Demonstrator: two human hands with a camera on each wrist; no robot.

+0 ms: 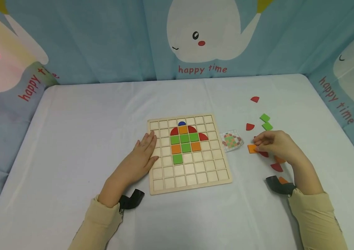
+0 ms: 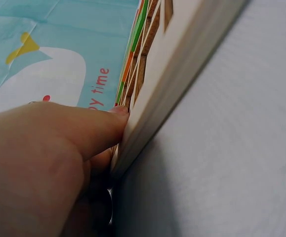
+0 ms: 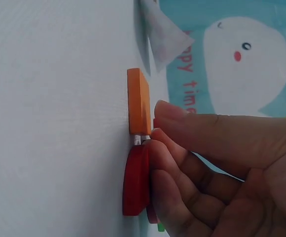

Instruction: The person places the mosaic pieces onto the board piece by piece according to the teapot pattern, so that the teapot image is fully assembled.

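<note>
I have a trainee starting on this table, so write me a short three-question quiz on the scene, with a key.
1. Count: how many green squares sit on the wooden board?
2. True or false: the left hand touches the wooden board.
3. Name it: which thing off the wooden board lies nearest its right edge?

Key: 1. Five. 2. True. 3. The patterned card.
</note>
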